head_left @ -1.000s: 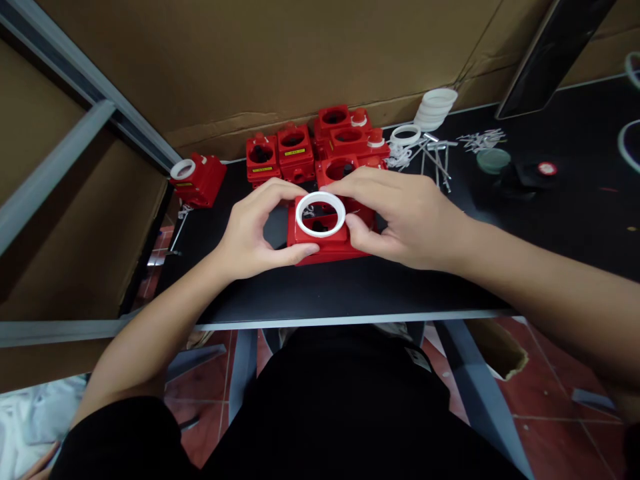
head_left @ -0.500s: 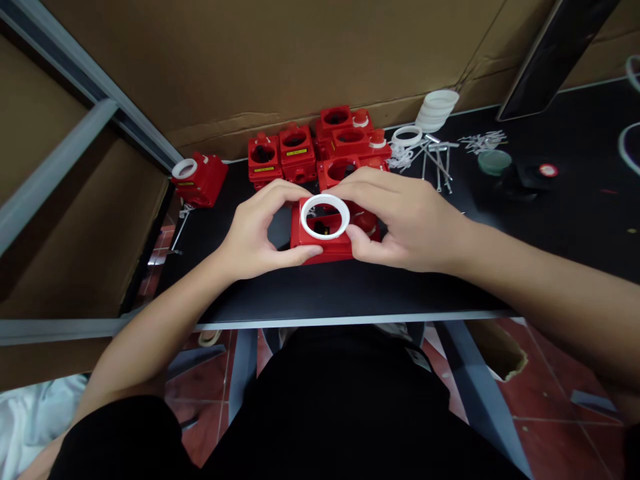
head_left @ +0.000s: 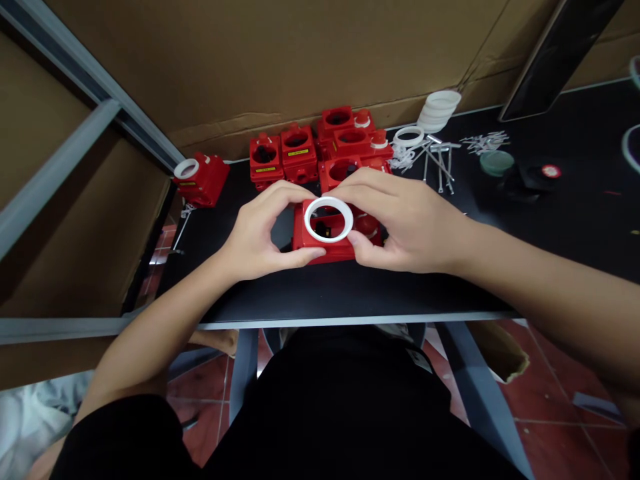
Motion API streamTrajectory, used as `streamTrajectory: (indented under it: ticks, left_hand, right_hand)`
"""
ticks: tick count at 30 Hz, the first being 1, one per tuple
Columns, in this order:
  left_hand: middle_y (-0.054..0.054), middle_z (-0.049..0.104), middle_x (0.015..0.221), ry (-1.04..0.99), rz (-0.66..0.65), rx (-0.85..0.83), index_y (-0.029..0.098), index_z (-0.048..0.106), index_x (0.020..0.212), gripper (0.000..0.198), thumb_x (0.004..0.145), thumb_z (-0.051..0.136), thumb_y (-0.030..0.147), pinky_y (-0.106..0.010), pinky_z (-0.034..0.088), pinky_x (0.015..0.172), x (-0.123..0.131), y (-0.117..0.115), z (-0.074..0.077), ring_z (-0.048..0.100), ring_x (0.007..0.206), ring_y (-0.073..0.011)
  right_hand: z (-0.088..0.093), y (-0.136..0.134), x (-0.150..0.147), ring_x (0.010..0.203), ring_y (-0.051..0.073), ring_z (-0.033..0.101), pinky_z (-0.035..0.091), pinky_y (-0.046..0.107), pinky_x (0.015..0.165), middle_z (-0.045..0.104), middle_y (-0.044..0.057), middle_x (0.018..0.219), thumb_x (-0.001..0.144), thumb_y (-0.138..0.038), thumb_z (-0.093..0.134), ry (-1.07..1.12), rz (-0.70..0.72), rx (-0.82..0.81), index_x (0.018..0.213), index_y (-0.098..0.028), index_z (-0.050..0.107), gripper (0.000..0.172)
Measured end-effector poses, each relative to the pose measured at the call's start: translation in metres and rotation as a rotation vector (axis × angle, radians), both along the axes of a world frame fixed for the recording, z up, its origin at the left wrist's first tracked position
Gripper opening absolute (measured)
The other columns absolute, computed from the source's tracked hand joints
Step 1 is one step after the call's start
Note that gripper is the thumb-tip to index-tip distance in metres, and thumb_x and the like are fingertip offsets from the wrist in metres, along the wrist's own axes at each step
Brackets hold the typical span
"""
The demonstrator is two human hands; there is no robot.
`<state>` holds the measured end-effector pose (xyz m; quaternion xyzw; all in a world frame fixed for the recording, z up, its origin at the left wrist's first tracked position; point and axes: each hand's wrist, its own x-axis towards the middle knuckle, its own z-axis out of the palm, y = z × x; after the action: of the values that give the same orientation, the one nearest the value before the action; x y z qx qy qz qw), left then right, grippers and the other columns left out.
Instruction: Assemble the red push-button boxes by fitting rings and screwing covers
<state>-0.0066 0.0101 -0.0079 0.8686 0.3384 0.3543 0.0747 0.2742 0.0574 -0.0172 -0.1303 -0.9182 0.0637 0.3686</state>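
Both our forearms (head_left: 190, 297) are bare, reaching forward and angling inward. Our left hand (head_left: 255, 233) is curled into a wide C, thumb (head_left: 303, 257) low, fingers (head_left: 285, 193) up top. Our right hand (head_left: 415, 220) pretty much mirrors it, upper fingertips nearly meeting mid-way.

the white ring (head_left: 327, 239) has shifted slightly right.

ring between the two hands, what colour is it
White; the ring shows best in the head view.
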Motion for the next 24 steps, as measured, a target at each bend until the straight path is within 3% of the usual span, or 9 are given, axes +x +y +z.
streamTrajectory:
  ticks: [6, 11, 19, 24]
  left_hand:
    - [-0.011, 0.084, 0.125, -0.004, 0.010, -0.006, 0.022, 0.074, 0.129, 0.062, 0.091, 0.094, 0.066, -0.045, 0.065, 0.100, -0.0006, -0.0003, 0.0014, 0.080, 0.110, -0.0294]
    - [-0.011, 0.084, 0.127, -0.014, -0.041, 0.014, 0.022, 0.074, 0.131, 0.058, 0.091, 0.098, 0.058, -0.044, 0.065, 0.102, 0.0015, -0.0014, 0.0022, 0.080, 0.113, -0.0289]
    - [-0.011, 0.084, 0.127, -0.002, -0.008, 0.013, 0.022, 0.075, 0.130, 0.060, 0.091, 0.096, 0.062, -0.044, 0.065, 0.101, 0.0014, -0.0005, -0.0004, 0.080, 0.112, -0.0282]
    - [-0.011, 0.084, 0.127, 0.009, 0.002, 0.005, 0.023, 0.074, 0.131, 0.061, 0.090, 0.096, 0.063, -0.046, 0.065, 0.101, 0.0006, -0.0006, -0.0001, 0.080, 0.112, -0.0296]
  right_hand:
    - [0.0040, 0.0008, 0.0023, 0.102, 0.027, 0.078, 0.066, 0.040, 0.088, 0.081, 0.012, 0.121, 0.102, -0.022, 0.063, -0.029, 0.014, -0.003, 0.139, -0.019, 0.074, 0.038]
    - [0.0054, 0.0043, 0.0056, 0.101, 0.025, 0.080, 0.066, 0.040, 0.091, 0.083, 0.009, 0.122, 0.107, -0.020, 0.059, 0.004, -0.006, -0.048, 0.134, -0.023, 0.077, 0.032]
    - [-0.0008, -0.0030, 0.0000, 0.105, 0.031, 0.079, 0.067, 0.044, 0.088, 0.081, 0.014, 0.123, 0.095, -0.032, 0.066, -0.001, -0.033, 0.001, 0.134, -0.020, 0.073, 0.041]
    - [0.0011, -0.0011, 0.0021, 0.104, 0.029, 0.079, 0.066, 0.042, 0.088, 0.082, 0.012, 0.123, 0.097, -0.024, 0.065, -0.029, -0.024, -0.016, 0.136, -0.021, 0.074, 0.040]
